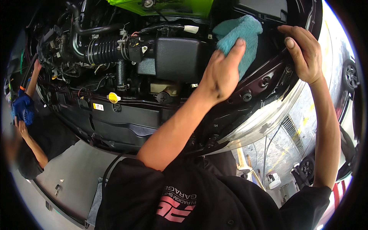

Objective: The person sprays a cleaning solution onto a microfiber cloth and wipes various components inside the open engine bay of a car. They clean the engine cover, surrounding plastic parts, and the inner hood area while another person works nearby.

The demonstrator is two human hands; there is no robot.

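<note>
A teal microfibre cloth [245, 36] is bunched under my left hand [223, 76], its thumb lying along the top and the other fingers hidden beneath. The cloth rests at the right side of a car's engine bay, beside the black air filter box [177, 59]. Over by the car's right-hand edge, my right hand [308, 53] is empty, with thumb and fingers apart. Its fingertips are at the dark body edge [281, 57] above the headlight [264, 122]; whether they press on it is hard to see.
A ribbed intake hose [101, 51], a yellow cap [113, 97] and a bright green cover [172, 7] surround the work area. At far left, another person's hand [23, 128] is by a blue cloth [23, 109]. A white bucket [273, 180] stands on the floor.
</note>
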